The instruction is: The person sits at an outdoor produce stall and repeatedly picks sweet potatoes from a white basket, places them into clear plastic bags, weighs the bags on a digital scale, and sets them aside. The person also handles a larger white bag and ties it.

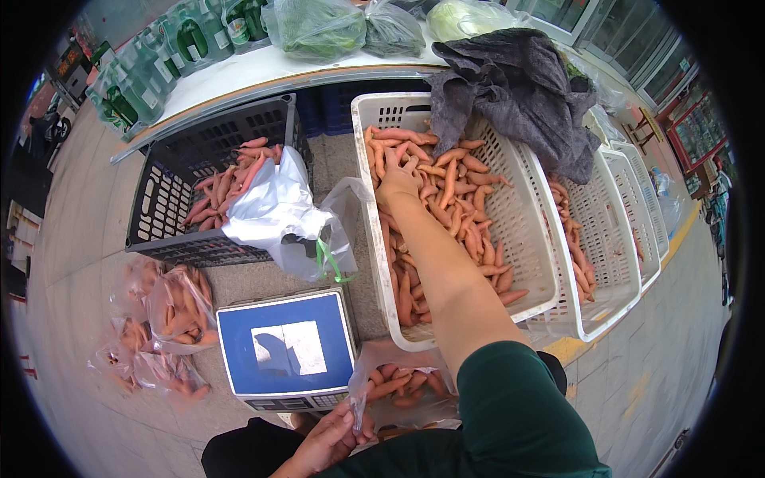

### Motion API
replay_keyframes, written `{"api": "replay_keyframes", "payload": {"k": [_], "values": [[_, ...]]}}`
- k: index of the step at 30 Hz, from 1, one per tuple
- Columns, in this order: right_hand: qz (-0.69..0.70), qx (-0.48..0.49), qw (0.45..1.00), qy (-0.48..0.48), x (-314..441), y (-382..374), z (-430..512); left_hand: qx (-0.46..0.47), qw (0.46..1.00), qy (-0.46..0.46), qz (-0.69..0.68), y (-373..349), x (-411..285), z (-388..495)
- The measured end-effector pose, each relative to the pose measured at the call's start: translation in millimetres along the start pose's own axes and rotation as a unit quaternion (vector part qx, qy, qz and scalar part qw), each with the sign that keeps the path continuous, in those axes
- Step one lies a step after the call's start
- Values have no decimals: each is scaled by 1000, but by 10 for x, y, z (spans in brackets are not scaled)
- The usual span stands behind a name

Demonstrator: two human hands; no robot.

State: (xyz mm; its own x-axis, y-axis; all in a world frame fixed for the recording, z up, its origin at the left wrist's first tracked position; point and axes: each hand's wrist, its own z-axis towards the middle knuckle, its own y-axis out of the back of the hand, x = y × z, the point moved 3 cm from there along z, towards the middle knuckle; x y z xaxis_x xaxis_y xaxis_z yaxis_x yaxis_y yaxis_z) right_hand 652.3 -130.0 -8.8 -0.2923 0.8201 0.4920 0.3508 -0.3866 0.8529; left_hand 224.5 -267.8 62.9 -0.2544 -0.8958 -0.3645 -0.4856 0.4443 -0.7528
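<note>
My left hand (336, 435) grips the rim of a clear plastic bag (366, 358), which holds several sweet potatoes (391, 387) near my lap. My right hand (399, 178) reaches to the far left part of a white plastic crate (370, 230), its fingers among the loose sweet potatoes (472, 230); whether it grips one cannot be told. A scale with a blue platform (236, 334) stands left of the open bag. Beyond the scale, a black crate (203, 251) holds more sweet potatoes (221, 188), with white plastic bags (269, 209) draped over its right side.
Filled bags of sweet potatoes (179, 305) lie on the pavement at left. More white crates (609, 239) overlap at right, under a dark cloth (514, 89). A white table (227, 71) at the back bears green bottles (140, 83) and bagged vegetables (317, 30).
</note>
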Motion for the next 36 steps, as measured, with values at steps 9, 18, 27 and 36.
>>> {"api": "replay_keyframes", "payload": {"k": [9,18,27,36], "values": [[0,29,1000,-3,-17,-4,29,-8,1000,8,4,42,18,-9],[36,-30,998,46,-176,12,187,-23,1000,3,17,19,30,12],[7,-100,995,31,-156,24,368,-14,1000,4,25,43,14,37],[103,-48,983,146,-652,417,212,-12,1000,0,3,30,29,11]]}}
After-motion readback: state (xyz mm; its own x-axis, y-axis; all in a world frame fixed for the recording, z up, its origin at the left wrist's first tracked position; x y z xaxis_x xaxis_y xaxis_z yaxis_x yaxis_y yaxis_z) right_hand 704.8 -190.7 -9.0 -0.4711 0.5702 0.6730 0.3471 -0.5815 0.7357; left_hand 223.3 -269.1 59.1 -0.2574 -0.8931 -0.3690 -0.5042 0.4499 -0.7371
